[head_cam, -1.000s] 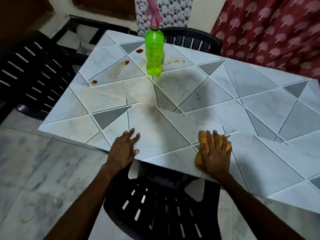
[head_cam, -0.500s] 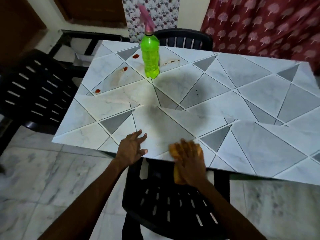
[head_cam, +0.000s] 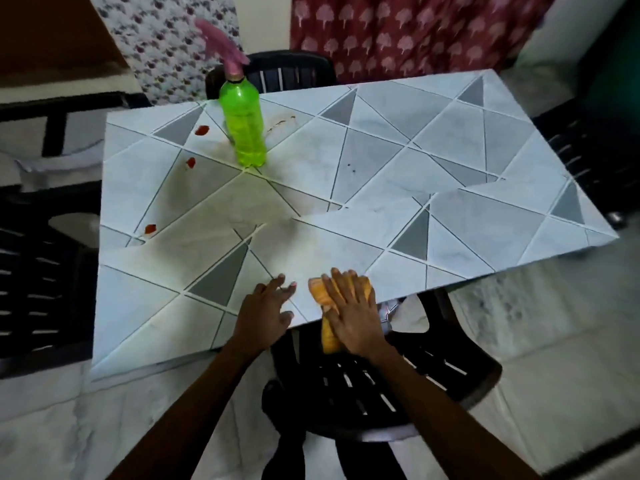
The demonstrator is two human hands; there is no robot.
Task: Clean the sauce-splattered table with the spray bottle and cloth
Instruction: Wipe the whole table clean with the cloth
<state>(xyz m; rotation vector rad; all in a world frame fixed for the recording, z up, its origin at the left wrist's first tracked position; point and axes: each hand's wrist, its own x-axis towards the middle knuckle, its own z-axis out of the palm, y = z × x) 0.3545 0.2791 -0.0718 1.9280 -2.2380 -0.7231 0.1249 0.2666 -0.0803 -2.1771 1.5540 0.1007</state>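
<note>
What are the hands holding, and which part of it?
Nothing is gripped. The right hand presses flat on the top part of the orange cloth at the table edge; its lower end hangs off. The left hand rests bare on the table.

**Cloth at the near edge, sauce on the left**

We see the right hand (head_cam: pixel 349 317) lying flat, fingers straight, on an orange cloth (head_cam: pixel 319 292) at the near edge of the counter (head_cam: pixel 450 150). Part of the cloth hangs down over that edge. The left hand (head_cam: pixel 265 313) rests just beside it on the counter, fingers spread. A green spray bottle (head_cam: pixel 244 133) with a pink trigger head stands upright toward the far left. Three red sauce spots (head_cam: pixel 202 130) lie on the left side, and a thin reddish smear (head_cam: pixel 282 122) runs just right of the bottle. A black slatted chair (head_cam: pixel 398 386) sits below our hands. Another chair (head_cam: pixel 291 72) stands beyond the far edge, in front of a red patterned curtain (head_cam: pixel 398 32).
</note>
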